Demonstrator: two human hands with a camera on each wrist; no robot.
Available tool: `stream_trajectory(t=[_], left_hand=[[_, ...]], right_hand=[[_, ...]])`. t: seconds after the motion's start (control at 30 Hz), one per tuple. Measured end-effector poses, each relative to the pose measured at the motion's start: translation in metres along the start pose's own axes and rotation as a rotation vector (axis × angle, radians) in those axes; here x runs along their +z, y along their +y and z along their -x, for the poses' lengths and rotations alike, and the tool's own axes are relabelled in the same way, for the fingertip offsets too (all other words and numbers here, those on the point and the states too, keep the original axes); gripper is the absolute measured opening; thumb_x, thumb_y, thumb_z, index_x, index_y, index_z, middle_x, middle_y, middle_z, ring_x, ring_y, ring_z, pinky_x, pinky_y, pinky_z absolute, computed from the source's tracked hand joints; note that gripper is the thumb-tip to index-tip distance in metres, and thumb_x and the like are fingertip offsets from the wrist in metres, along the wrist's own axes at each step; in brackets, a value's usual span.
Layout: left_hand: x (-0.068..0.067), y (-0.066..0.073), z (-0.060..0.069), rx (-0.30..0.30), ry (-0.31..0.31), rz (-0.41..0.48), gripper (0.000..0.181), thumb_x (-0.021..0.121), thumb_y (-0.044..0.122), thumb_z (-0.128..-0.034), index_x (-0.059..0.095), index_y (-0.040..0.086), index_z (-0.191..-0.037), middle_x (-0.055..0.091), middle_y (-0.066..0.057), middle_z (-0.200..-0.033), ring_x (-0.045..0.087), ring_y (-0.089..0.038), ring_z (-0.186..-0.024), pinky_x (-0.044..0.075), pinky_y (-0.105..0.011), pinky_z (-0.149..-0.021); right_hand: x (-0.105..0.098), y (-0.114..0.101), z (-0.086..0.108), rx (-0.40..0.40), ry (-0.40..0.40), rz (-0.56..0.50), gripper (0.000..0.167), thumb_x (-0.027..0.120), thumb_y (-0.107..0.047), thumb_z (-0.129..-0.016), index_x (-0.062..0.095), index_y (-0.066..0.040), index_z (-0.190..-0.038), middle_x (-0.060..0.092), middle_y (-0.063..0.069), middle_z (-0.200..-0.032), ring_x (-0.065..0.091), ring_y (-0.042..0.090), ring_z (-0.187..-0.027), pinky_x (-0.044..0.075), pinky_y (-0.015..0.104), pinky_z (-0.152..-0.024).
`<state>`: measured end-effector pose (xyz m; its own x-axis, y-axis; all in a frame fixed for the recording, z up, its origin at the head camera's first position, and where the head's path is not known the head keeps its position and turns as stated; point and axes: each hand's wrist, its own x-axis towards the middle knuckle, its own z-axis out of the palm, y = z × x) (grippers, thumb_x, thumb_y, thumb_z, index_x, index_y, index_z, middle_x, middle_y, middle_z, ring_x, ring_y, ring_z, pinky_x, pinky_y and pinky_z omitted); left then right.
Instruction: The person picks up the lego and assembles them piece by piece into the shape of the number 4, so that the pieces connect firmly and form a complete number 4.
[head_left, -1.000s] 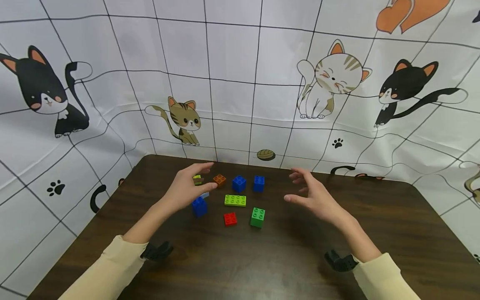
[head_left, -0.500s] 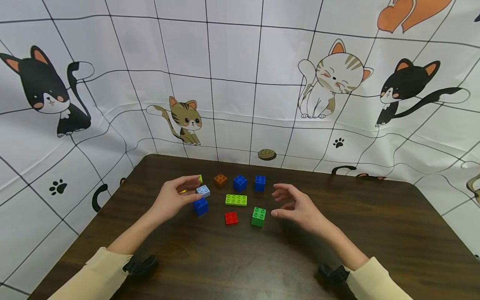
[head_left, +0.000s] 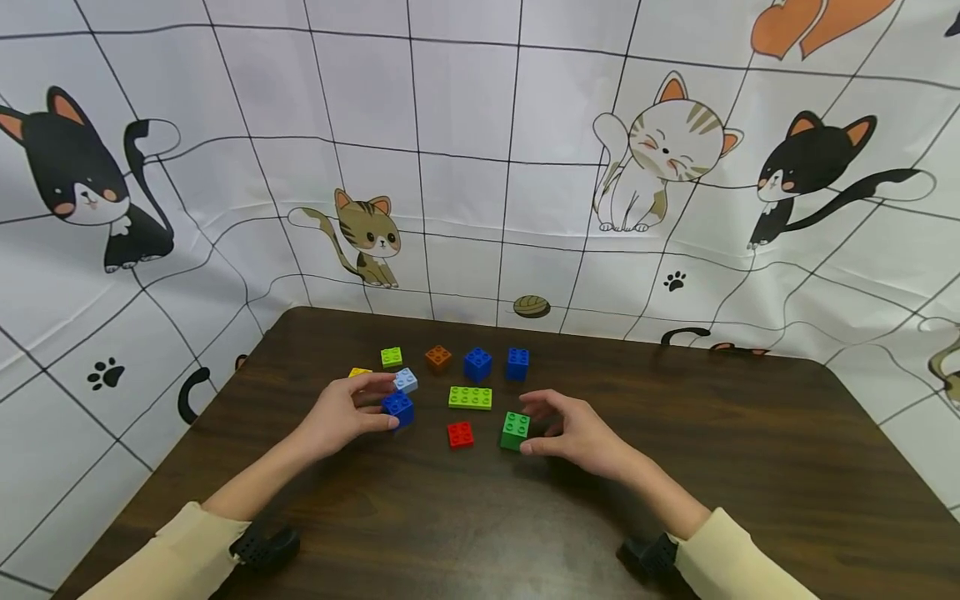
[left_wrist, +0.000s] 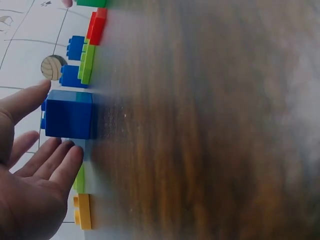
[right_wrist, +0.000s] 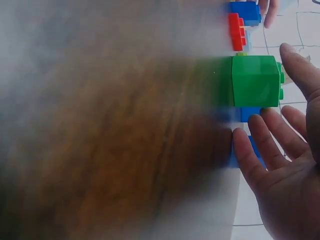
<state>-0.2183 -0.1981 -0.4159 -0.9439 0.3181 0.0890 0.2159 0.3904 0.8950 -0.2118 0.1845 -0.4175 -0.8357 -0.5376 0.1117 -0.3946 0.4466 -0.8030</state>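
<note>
My left hand (head_left: 337, 423) is spread beside a blue toy brick (head_left: 398, 408), its thumb near one side and the fingers near another. In the left wrist view, that blue brick (left_wrist: 69, 116) stands between the thumb and fairly straight fingers, without a grip. My right hand (head_left: 579, 432) reaches around the right side of a tall green brick (head_left: 515, 431). The right wrist view has the green brick (right_wrist: 256, 82) between thumb and extended fingers, not pinched. Just behind the left hand's brick lies a light blue brick (head_left: 406, 380), and a yellow brick (head_left: 360, 372) is partly hidden by the fingers.
Between the hands lie a red brick (head_left: 461, 434) and a long lime brick (head_left: 470, 398). Farther back are a small lime brick (head_left: 391, 357), an orange brick (head_left: 438, 358) and two blue bricks (head_left: 477, 364). A cat-patterned cloth (head_left: 465, 183) hangs behind the dark wooden table (head_left: 465, 517).
Both hands have come down and nearer to me. The left has moved to the near blue brick, and the right has moved leftward to the green brick. The bricks stay in place.
</note>
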Motion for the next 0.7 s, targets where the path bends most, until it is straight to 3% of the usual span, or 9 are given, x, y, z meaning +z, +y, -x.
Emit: stream_trajectory(t=[0.27,0.5,0.7], left_hand=[[0.0011,0.0003,-0.0019,-0.037,-0.017,-0.044,0.061,0.083,0.008,-0.0863,0.055,-0.010,-0.137,0.058,-0.030,-0.137,0.063,-0.043,-0.120,0.055,-0.046,-0.094],[0.0033,0.0010,-0.0036,-0.055,-0.009,-0.073,0.057,0.083,0.009,-0.0860,0.058,-0.008,-0.134,0.059,-0.030,-0.134,0.064,-0.042,-0.118,0.055,-0.047,-0.094],[0.0051,0.0009,-0.0053,-0.063,0.002,-0.099,0.049,0.080,0.006,-0.0881,0.061,-0.008,-0.131,0.062,-0.029,-0.130,0.066,-0.041,-0.115,0.056,-0.047,-0.093]], right_hand=[[0.0062,0.0010,-0.0057,0.012,0.019,0.029,0.054,0.085,-0.023,-0.086,0.064,-0.005,-0.132,0.068,0.005,-0.117,0.063,0.024,-0.097,0.055,0.031,-0.074],[0.0091,0.0015,-0.0071,0.011,0.057,0.054,0.040,0.084,-0.016,-0.086,0.070,-0.005,-0.121,0.070,0.003,-0.108,0.065,0.016,-0.088,0.056,0.029,-0.071],[0.0020,0.0040,-0.0034,0.024,0.068,0.059,0.036,0.082,-0.016,-0.088,0.071,-0.006,-0.121,0.069,0.004,-0.109,0.066,0.017,-0.088,0.056,0.029,-0.074]])
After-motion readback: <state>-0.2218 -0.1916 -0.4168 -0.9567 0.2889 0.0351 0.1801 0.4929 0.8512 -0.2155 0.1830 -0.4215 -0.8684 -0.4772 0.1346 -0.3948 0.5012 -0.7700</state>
